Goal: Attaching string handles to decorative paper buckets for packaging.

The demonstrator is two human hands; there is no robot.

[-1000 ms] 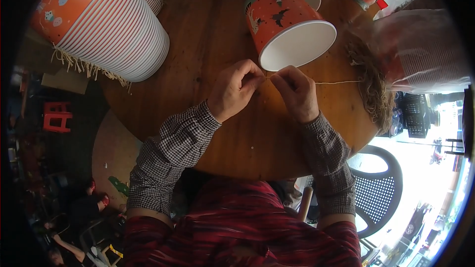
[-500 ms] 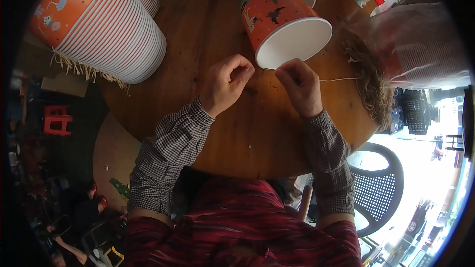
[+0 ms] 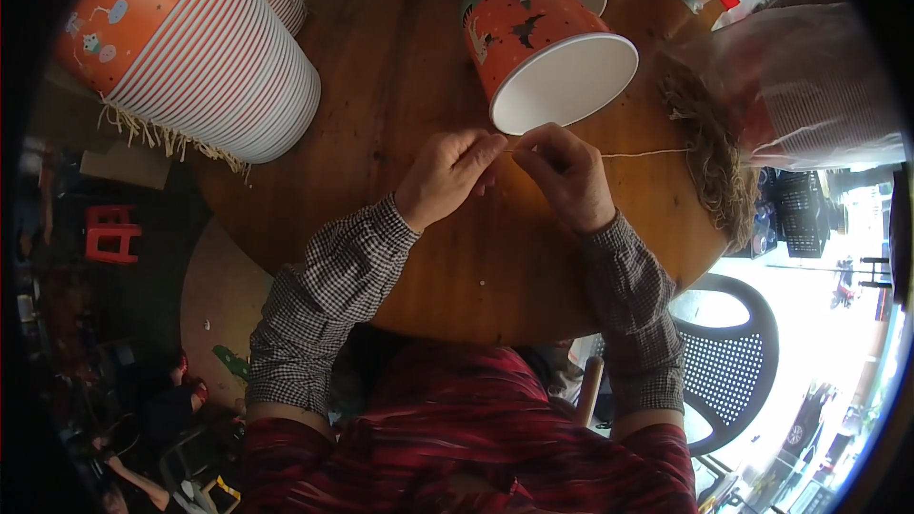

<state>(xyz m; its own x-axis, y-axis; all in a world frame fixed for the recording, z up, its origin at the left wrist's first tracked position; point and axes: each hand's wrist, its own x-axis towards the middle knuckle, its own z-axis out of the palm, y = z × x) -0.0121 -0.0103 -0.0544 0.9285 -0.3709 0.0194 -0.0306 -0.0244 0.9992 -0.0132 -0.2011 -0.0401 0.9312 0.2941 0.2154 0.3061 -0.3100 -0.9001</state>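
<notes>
A thin, pale string (image 3: 647,152) runs from the bundle of brown strings on the right to my right hand (image 3: 568,174), which pinches it. My left hand (image 3: 450,174) is closed on the same string's end, and a short length shows between the fingertips of both hands. Just beyond them an orange paper bucket (image 3: 533,29) with dark bat figures lies on its side. Its white rim and bottomless-looking pale inside (image 3: 569,86) face me; the rim is near my fingers.
Stacked orange paper buckets (image 3: 224,67) with white rims lean at the left of the round wooden table (image 3: 466,295). Brown strings (image 3: 714,171) hang over its right edge beside plastic-wrapped buckets (image 3: 809,86). A black chair (image 3: 752,324) stands right; a red stool (image 3: 112,233) sits left.
My hands have come closer together and slightly lower. The fingertips now nearly meet, with the string between them. The buckets have stayed in place.
</notes>
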